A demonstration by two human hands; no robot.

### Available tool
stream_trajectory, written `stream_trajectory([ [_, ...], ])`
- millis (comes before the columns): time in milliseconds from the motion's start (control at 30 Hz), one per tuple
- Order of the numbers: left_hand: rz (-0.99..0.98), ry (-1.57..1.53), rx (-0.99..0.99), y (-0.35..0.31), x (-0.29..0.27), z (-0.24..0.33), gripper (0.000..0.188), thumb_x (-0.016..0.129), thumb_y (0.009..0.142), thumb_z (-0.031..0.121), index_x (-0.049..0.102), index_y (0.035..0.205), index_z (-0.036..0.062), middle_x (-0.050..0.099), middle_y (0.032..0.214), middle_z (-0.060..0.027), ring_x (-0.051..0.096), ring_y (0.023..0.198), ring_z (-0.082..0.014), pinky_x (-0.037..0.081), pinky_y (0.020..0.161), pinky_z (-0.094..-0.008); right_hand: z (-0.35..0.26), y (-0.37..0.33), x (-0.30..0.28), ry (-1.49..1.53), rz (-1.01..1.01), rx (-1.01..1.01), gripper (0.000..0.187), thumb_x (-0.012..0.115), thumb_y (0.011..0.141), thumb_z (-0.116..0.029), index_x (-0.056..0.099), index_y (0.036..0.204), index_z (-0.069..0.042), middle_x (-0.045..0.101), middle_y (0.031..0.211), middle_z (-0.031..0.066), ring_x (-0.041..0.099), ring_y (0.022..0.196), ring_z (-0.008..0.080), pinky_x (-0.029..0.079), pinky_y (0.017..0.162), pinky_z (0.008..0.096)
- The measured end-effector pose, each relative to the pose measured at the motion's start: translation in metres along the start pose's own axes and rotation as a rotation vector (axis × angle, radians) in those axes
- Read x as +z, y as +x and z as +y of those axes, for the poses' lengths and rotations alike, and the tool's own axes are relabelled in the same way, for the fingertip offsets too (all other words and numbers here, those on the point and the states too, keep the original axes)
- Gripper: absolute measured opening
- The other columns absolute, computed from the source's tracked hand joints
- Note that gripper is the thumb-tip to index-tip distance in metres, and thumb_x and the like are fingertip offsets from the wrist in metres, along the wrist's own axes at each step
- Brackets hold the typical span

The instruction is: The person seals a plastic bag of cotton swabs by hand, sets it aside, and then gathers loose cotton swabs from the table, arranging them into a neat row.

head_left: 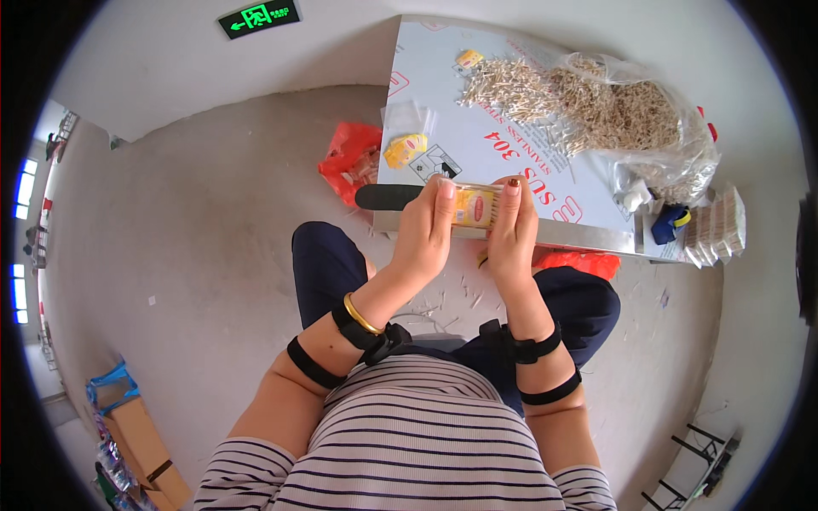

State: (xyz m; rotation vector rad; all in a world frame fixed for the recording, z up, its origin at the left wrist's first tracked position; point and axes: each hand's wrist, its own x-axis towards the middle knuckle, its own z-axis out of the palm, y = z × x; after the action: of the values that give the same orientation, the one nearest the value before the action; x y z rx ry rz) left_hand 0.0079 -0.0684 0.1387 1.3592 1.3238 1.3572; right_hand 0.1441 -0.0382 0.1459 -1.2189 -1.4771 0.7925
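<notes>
Just over the near edge of the table, both my hands hold a small clear packet (474, 207) with a yellow label and thin sticks inside that look like cotton swabs. My left hand (424, 228) grips its left end, thumb on top. Closed round the right end is my right hand (513, 232), thumb also on top; the fingers underneath are hidden. A dark, rounded, flat object (385, 198) juts out beside my left hand; its kind is unclear. Beyond the hands lie yellow label cards (406, 151) and clear bags (407, 119).
On the metal-sheeted table (460, 128), loose cotton swabs (511, 89) spill from a large clear bag (673, 162). A blue tape dispenser (671, 224) and stacked filled packets (717, 226) sit at the right end. A red bag (352, 157) hangs by the left edge.
</notes>
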Motion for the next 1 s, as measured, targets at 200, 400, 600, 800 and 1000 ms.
stream_trajectory([
  [200, -0.085, 0.033, 0.237, -0.007, -0.009, 0.017, 0.039, 0.034, 0.111, 0.035, 0.052, 0.112, 0.0000, 0.062, 0.084, -0.0188, 0.063, 0.074, -0.0372, 0.048, 0.068, -0.0407, -0.010, 0.001, -0.012, 0.205, -0.157, 0.165, 0.049, 0.030, 0.112, -0.043, 0.057, 0.092, -0.007, 0.051, 0.069, -0.0032, 0.042, 0.056, 0.0026, 0.034, 0.048, 0.0232],
  [400, -0.224, -0.218, 0.046, -0.009, -0.025, 0.016, 0.036, 0.038, 0.111, 0.037, 0.052, 0.118, 0.0045, 0.061, 0.093, -0.0063, 0.057, 0.075, -0.0144, 0.044, 0.063, -0.0290, -0.028, -0.004, -0.017, 0.203, -0.207, 0.107, 0.049, 0.031, 0.112, -0.044, 0.060, 0.099, -0.006, 0.053, 0.074, -0.0045, 0.043, 0.062, 0.0025, 0.037, 0.054, 0.0199],
  [600, -0.129, -0.554, -0.164, -0.011, -0.035, 0.033, 0.037, 0.039, 0.110, 0.044, 0.056, 0.118, 0.0117, 0.056, 0.091, 0.0041, 0.046, 0.071, -0.0015, 0.035, 0.059, -0.0184, -0.060, -0.011, -0.017, 0.244, -0.343, -0.058, 0.036, 0.040, 0.111, -0.036, 0.051, 0.125, -0.004, 0.055, 0.090, 0.0004, 0.045, 0.072, 0.0052, 0.042, 0.066, 0.0221],
  [800, -0.064, -0.472, -0.231, -0.014, -0.031, 0.032, 0.051, 0.038, 0.107, 0.057, 0.056, 0.120, 0.0103, 0.057, 0.084, 0.0041, 0.043, 0.063, -0.0021, 0.033, 0.054, -0.0200, -0.057, -0.023, -0.010, 0.312, -0.304, -0.003, 0.027, 0.044, 0.111, -0.028, 0.050, 0.125, -0.006, 0.056, 0.093, -0.0004, 0.046, 0.072, 0.0041, 0.042, 0.064, 0.0210],
  [1000, -0.055, -0.384, -0.081, -0.017, -0.031, 0.022, 0.052, 0.036, 0.108, 0.057, 0.056, 0.119, 0.0099, 0.056, 0.082, 0.0051, 0.039, 0.060, -0.0011, 0.031, 0.053, -0.0197, -0.064, -0.025, -0.012, 0.512, -0.335, 0.182, 0.023, 0.047, 0.110, -0.029, 0.051, 0.118, -0.008, 0.058, 0.092, -0.0014, 0.046, 0.067, 0.0015, 0.039, 0.056, 0.0176],
])
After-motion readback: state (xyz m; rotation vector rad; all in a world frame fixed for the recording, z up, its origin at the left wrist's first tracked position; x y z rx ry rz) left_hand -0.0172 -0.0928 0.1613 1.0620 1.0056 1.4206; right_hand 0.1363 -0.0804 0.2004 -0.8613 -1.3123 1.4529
